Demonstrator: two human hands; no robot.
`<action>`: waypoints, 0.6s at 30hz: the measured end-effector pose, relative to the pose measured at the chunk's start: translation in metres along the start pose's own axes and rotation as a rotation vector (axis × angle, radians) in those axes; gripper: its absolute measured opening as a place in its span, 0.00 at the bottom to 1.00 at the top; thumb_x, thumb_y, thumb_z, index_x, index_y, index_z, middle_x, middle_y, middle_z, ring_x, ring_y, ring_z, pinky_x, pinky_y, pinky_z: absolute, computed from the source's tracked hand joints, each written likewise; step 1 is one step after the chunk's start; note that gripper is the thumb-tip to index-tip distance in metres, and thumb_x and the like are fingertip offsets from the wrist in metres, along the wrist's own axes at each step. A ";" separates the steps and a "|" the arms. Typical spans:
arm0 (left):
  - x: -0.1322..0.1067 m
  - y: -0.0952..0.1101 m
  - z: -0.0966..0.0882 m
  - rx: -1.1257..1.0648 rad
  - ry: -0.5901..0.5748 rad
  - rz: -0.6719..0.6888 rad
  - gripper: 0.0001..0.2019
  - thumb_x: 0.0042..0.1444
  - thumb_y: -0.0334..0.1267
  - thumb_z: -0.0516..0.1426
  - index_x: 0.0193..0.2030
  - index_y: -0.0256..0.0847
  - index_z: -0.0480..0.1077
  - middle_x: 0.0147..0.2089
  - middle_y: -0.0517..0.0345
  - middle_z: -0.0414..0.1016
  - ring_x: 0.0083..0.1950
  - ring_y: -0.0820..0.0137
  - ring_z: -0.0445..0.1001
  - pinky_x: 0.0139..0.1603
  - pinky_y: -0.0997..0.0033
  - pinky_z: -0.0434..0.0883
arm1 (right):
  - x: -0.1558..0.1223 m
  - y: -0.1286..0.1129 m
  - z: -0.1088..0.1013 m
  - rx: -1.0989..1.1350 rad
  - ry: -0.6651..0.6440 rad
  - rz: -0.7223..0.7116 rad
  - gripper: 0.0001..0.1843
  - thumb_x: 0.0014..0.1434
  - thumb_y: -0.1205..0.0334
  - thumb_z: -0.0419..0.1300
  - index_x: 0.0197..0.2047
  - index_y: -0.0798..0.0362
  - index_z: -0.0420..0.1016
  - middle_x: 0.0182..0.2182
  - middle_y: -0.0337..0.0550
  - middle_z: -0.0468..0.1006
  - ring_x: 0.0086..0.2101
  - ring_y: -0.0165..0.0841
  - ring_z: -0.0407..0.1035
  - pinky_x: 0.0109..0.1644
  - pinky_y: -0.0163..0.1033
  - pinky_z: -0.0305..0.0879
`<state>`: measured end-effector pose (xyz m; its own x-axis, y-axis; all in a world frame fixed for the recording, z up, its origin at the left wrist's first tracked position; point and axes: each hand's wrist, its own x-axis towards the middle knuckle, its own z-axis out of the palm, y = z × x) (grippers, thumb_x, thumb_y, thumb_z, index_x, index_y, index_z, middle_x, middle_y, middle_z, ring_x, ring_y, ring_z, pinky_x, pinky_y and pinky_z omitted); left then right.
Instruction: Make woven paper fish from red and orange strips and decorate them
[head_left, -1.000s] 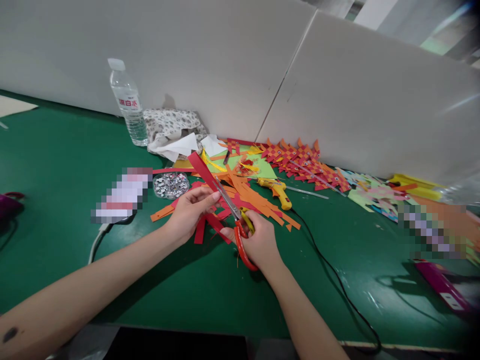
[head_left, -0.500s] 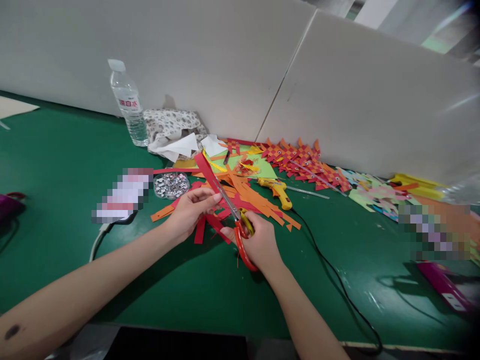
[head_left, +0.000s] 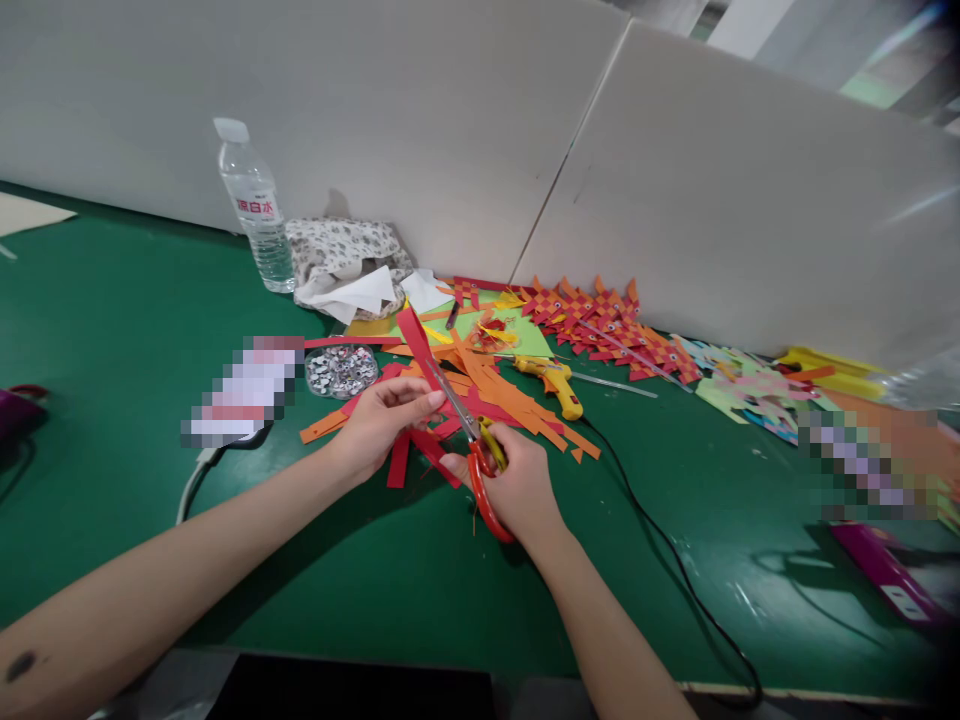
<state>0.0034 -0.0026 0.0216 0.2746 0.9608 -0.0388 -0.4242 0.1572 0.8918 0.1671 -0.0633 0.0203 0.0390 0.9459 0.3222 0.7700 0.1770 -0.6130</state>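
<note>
My left hand (head_left: 381, 420) pinches a long red paper strip (head_left: 415, 338) that rises away from me. My right hand (head_left: 517, 485) grips red-handled scissors (head_left: 476, 450), fingers through the loops. The blades run along the strip toward its far end. Under both hands lies a heap of red and orange paper strips (head_left: 510, 400) on the green table (head_left: 135, 320).
A water bottle (head_left: 257, 210) and patterned cloth (head_left: 341, 250) stand at the back by the white boards. A dish of googly eyes (head_left: 341, 368), a yellow glue gun (head_left: 555, 385) with its black cord (head_left: 675, 570), and woven paper fish (head_left: 607, 320) lie nearby.
The red strip's free end has swung a little to the right and shortened as the scissors work along it. Both hands stay in nearly the same place.
</note>
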 end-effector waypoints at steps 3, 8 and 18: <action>0.000 0.000 0.000 -0.009 -0.001 -0.009 0.09 0.40 0.37 0.68 0.25 0.39 0.74 0.25 0.61 0.75 0.26 0.77 0.72 0.26 0.79 0.67 | 0.000 -0.001 0.000 0.025 0.003 0.013 0.26 0.45 0.43 0.64 0.20 0.50 0.52 0.17 0.30 0.55 0.20 0.25 0.48 0.23 0.32 0.49; -0.001 0.000 0.001 -0.003 -0.006 -0.015 0.08 0.41 0.37 0.68 0.26 0.39 0.74 0.25 0.62 0.74 0.26 0.78 0.72 0.26 0.81 0.67 | 0.000 -0.002 -0.001 0.023 -0.001 0.019 0.26 0.45 0.43 0.64 0.21 0.50 0.52 0.17 0.30 0.55 0.20 0.25 0.48 0.23 0.32 0.49; -0.003 0.001 0.004 0.015 -0.035 -0.051 0.10 0.40 0.38 0.68 0.25 0.37 0.73 0.23 0.62 0.74 0.24 0.78 0.71 0.26 0.80 0.66 | 0.000 -0.001 0.000 0.017 0.009 0.007 0.25 0.45 0.44 0.64 0.21 0.50 0.53 0.18 0.32 0.59 0.20 0.25 0.51 0.24 0.33 0.51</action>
<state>0.0053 -0.0060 0.0241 0.3257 0.9430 -0.0686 -0.3961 0.2020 0.8957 0.1663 -0.0636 0.0212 0.0496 0.9447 0.3241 0.7591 0.1752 -0.6270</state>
